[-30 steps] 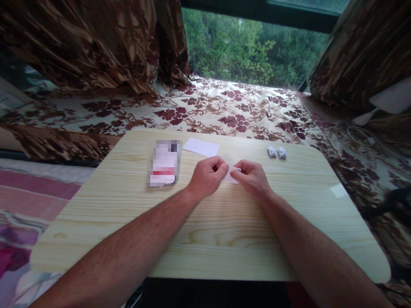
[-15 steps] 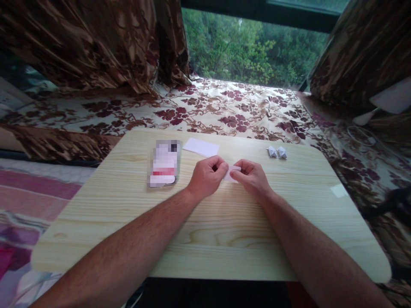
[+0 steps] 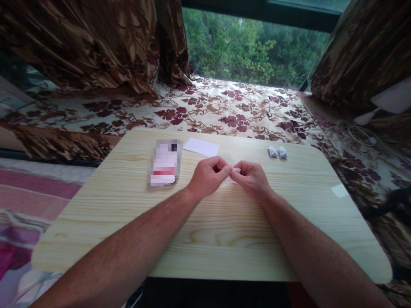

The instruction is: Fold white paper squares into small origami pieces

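Over the middle of the wooden table, a small piece of white paper is held between my two hands. My left hand pinches its left side with thumb and forefinger. On the other side, my right hand is closed on the paper, its thumb pressed near the left thumb. A narrow strip of paper shows above the right thumb, and a paler part shows below. The fingers hide most of the sheet. Beyond my left hand lies a flat stack of white paper.
A blurred-out phone-like object lies left of my hands. Two small folded white paper pieces sit at the back right. A pale patch is near the right edge. Patterned cloth covers the ledge behind the table.
Both thumbs have come closer together over the paper. Less of the paper shows between the hands, and its upper part now appears as a narrow strip.
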Action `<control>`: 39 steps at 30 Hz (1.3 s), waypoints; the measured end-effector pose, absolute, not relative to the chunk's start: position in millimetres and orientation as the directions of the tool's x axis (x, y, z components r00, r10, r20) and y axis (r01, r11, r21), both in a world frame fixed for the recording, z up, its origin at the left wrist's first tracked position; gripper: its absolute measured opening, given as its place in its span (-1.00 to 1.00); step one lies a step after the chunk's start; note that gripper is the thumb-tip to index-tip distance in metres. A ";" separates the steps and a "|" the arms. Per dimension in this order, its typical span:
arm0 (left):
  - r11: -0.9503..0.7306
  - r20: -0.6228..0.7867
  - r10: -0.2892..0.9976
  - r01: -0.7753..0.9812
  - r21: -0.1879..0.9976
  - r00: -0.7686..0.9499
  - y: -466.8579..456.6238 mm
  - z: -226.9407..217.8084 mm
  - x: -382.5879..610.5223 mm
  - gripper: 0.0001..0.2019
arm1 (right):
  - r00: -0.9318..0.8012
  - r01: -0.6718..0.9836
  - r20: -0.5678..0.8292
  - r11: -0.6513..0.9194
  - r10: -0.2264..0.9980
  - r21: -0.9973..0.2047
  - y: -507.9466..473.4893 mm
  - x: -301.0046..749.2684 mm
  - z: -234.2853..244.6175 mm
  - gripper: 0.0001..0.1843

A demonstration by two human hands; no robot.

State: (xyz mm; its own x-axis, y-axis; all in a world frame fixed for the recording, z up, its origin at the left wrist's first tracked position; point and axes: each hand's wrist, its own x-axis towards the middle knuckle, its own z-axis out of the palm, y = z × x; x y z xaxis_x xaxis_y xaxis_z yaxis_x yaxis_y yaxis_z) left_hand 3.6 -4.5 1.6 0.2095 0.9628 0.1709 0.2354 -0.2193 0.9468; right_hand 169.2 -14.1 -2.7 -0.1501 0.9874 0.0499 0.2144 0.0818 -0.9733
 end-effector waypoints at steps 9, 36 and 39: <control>-0.157 0.145 0.986 0.157 0.975 0.084 0.0 6.0 2.4 -0.80 | -0.190 0.115 0.046 0.069 0.981 -0.991 -12.5 168.3 -1.0 -0.81; -0.060 0.055 0.994 0.055 0.997 0.099 3.9 2.6 0.9 -0.77 | 0.084 -0.038 0.159 0.163 0.984 -0.986 -8.2 171.8 -2.3 -0.79; -0.063 0.062 0.995 0.020 0.998 0.072 5.4 -0.9 0.8 -0.77 | 0.090 0.031 0.182 0.180 0.979 -0.983 -10.6 169.6 0.4 -0.77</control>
State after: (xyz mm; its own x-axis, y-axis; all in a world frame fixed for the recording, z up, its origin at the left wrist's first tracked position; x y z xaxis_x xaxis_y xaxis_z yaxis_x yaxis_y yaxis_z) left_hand 0.8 5.4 -0.9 0.0721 0.9955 0.0618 0.0198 -0.0634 0.9978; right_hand 169.6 -10.6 0.4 0.0905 0.9791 0.1822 0.0307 0.1801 -0.9832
